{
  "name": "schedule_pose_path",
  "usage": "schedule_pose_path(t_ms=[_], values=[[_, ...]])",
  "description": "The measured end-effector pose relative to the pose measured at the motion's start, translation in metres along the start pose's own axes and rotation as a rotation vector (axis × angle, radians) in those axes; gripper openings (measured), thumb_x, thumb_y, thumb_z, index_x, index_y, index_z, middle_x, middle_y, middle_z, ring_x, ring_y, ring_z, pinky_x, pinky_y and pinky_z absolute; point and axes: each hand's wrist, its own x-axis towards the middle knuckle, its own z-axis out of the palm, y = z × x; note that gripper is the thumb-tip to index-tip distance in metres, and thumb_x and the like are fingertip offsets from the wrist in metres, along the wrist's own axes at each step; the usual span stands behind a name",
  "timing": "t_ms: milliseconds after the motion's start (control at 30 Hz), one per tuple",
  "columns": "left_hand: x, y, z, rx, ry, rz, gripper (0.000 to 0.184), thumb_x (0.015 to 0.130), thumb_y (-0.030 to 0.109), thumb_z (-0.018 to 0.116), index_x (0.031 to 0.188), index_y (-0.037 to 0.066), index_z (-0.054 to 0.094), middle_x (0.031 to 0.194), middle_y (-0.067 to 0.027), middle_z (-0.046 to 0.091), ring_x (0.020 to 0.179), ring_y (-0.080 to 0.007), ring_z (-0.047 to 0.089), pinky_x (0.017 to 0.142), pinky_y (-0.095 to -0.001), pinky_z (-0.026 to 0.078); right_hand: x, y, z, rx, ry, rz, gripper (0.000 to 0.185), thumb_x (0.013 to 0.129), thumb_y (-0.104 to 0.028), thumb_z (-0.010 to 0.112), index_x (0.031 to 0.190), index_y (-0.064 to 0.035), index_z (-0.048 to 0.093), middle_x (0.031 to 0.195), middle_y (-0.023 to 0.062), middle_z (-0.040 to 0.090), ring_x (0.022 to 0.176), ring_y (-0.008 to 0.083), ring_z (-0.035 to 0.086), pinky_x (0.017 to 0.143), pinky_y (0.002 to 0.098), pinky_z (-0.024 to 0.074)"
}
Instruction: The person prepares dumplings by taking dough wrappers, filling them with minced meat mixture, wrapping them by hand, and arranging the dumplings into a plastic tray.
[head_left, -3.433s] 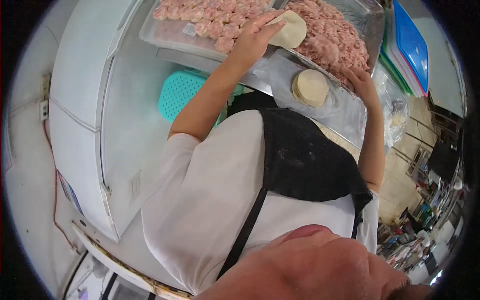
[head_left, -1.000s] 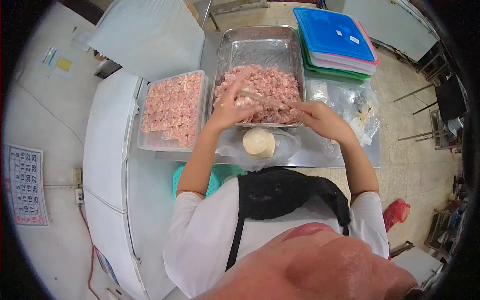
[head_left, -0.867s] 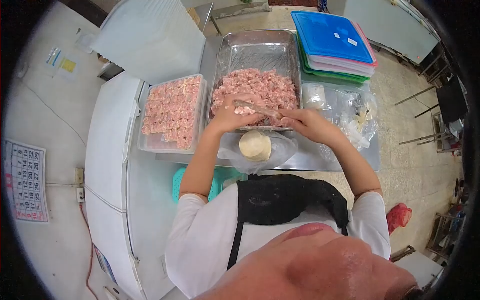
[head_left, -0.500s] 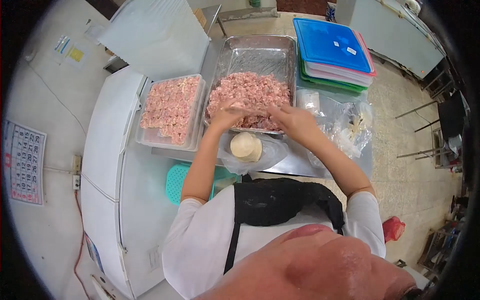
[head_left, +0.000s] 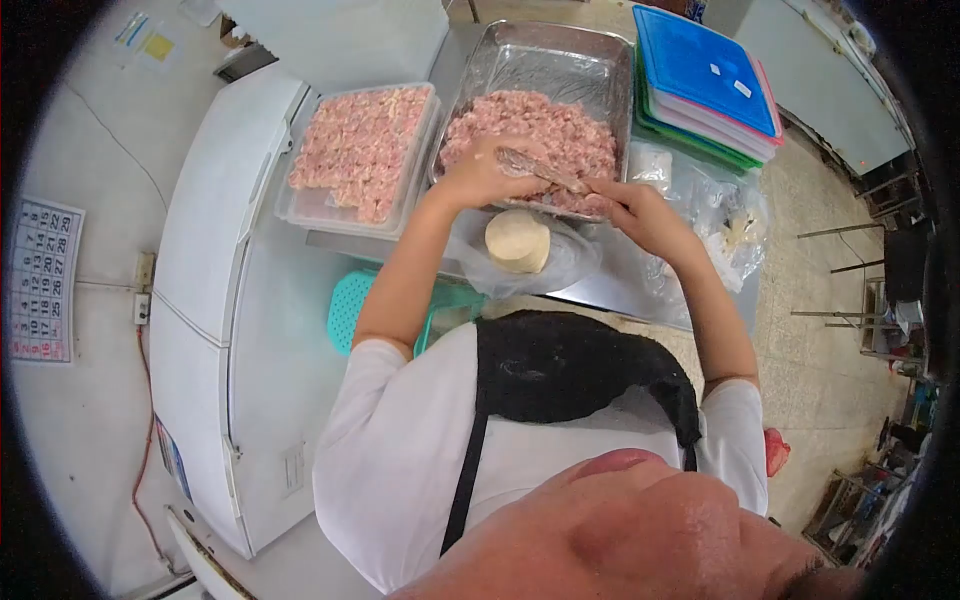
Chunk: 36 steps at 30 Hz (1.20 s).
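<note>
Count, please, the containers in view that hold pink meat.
2: the metal pan near the top centre of the picture, and the clear plastic box to its left. Others may be hidden.

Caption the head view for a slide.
Right hand holds a spatula at the left hand, over ground meat in a metal pan.
</note>
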Motion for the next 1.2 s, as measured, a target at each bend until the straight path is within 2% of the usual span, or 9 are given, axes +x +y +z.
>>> schedule_pose_path(t_ms=[167, 333, 467, 567, 700, 800, 933, 1033, 1200], values=[[-0.018, -0.023, -0.023, 0.179, 0.09, -0.118, 0.067, 0.066, 0.044, 0.076, 0.118, 0.006, 0.059, 0.124, -0.0175, 0.055, 0.117, -0.031, 0.051, 0.099, -0.0376, 0.039, 0.005, -0.051, -0.003, -0.481, 0.173, 0.022, 0.027, 0.089, -0.026, 0.057, 0.112, -0.0129, 0.064, 0.099, 0.0154, 0.065, 0.089, 0.0347, 0.063, 0.076, 0.0417, 0.0492], [-0.048, -0.044, -0.057, 0.178, 0.097, -0.113, 0.081, 0.064, 0.049, 0.078, 0.127, 0.004, 0.052, 0.132, -0.0217, 0.048, 0.121, -0.0328, 0.047, 0.103, -0.0389, 0.036, 0.029, -0.065, 0.049, -0.455, 0.172, -0.212, 0.029, 0.09, -0.02, 0.056, 0.115, -0.006, 0.061, 0.103, 0.0163, 0.064, 0.089, 0.0342, 0.062, 0.074, 0.0368, 0.0496], [-0.083, -0.044, -0.094, 0.047, 0.063, -0.222, 0.083, 0.063, 0.046, 0.08, 0.128, 0.004, 0.051, 0.135, -0.021, 0.045, 0.123, -0.0311, 0.046, 0.1, -0.04, 0.039, 0.035, -0.122, 0.06, -0.292, 0.189, -0.014, 0.031, 0.091, -0.021, 0.055, 0.116, -0.003, 0.059, 0.107, 0.0192, 0.063, 0.097, 0.0355, 0.06, 0.081, 0.0381, 0.0482], [-0.107, -0.043, -0.113, 0.062, 0.105, -0.253, 0.085, 0.061, 0.049, 0.08, 0.127, 0.004, 0.052, 0.135, -0.0226, 0.045, 0.123, -0.031, 0.047, 0.099, -0.0394, 0.04, 0.047, -0.125, 0.116, -0.431, 0.175, -0.125, 0.03, 0.091, -0.028, 0.054, 0.11, -0.0051, 0.062, 0.094, 0.0194, 0.065, 0.089, 0.0358, 0.062, 0.075, 0.0402, 0.0494], [-0.136, -0.062, -0.139, 0.13, 0.197, -0.313, 0.088, 0.057, 0.057, 0.079, 0.125, 0.007, 0.054, 0.133, -0.0231, 0.046, 0.12, -0.0309, 0.049, 0.097, -0.0383, 0.041, 0.054, -0.132, 0.142, -0.204, 0.193, -0.053, 0.027, 0.091, -0.021, 0.056, 0.112, -0.0045, 0.062, 0.105, 0.0201, 0.063, 0.096, 0.0309, 0.063, 0.082, 0.0337, 0.0478], [-0.153, -0.101, -0.191, 0.187, 0.084, -0.307, 0.087, 0.059, 0.057, 0.077, 0.126, 0.008, 0.053, 0.122, -0.0182, 0.055, 0.112, -0.0288, 0.053, 0.093, -0.0384, 0.043, 0.033, -0.114, 0.143, -0.065, 0.367, 0.064, 0.027, 0.093, -0.017, 0.054, 0.113, 0.0004, 0.061, 0.102, 0.0102, 0.066, 0.091, 0.0174, 0.061, 0.083, 0.0282, 0.0455], [-0.192, -0.157, -0.232, 0.232, 0.308, -0.265, 0.066, 0.067, 0.041, 0.075, 0.118, 0.005, 0.054, 0.117, -0.0149, 0.059, 0.103, -0.0267, 0.058, 0.086, -0.0379, 0.046, -0.019, -0.08, 0.143, 0.214, 0.517, 0.433, 0.028, 0.096, -0.02, 0.051, 0.116, -0.0025, 0.061, 0.07, -0.0044, 0.051, 0.056, 0.0035, 0.044, 0.051, 0.0184, 0.035], [-0.203, -0.197, -0.234, 0.618, 0.374, -0.09, 0.066, 0.072, 0.036, 0.071, 0.126, 0.006, 0.05, 0.11, -0.018, 0.061, 0.099, -0.0347, 0.059, 0.086, -0.041, 0.047, -0.05, -0.076, 0.159, 0.338, 0.641, 0.494, 0.03, 0.096, -0.023, 0.05, 0.118, -0.0038, 0.06, 0.064, -0.0069, 0.041, 0.049, -0.0002, 0.031, 0.043, 0.0174, 0.0227], [-0.199, -0.181, -0.21, 0.588, 0.357, -0.355, 0.074, 0.072, 0.028, 0.068, 0.135, 0.005, 0.037, 0.116, -0.0218, 0.057, 0.106, -0.0398, 0.055, 0.09, -0.0438, 0.045, -0.069, -0.06, 0.169, 0.456, 0.715, 0.554, 0.033, 0.096, -0.026, 0.051, 0.119, -0.0032, 0.059, 0.063, -0.0062, 0.043, 0.048, 0.0003, 0.034, 0.041, 0.0174, 0.0238]])
